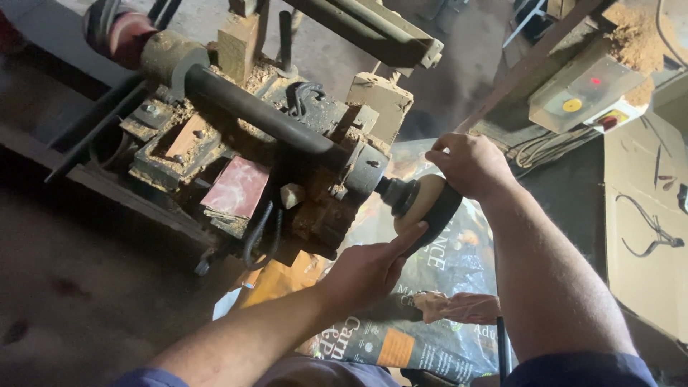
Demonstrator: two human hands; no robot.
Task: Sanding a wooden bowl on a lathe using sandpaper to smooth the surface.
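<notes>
Head view: a pale, rounded wooden piece (421,203) sits on the end of a dark spindle chuck (396,193), at the front of a dusty old lathe-like machine (272,154) caked in sawdust. The right hand (469,165) is closed over the top and far side of the wooden piece, fingers (448,147) curled down around it, and a dark strip (446,211) runs from under that hand around the lower edge of the piece. The left hand (365,272) comes up from below with the thumb (408,238) stretched out and pressed against the underside of the piece; whether its other fingers grip anything I cannot tell, since they are folded out of sight. A printed plastic sack (430,315) lies spread beneath the work, and a box with a yellow and a red button (584,92) sits to the upper right.

As a judgement, doing this well calls for keeping the strip snug against the curve with even pressure from both hands, moving it steadily so no flat spot forms. Fingers and sleeves should stay clear of the chuck and the long dark bar (258,115), and the thumb should brace, not push hard enough to drag the piece off centre
</notes>
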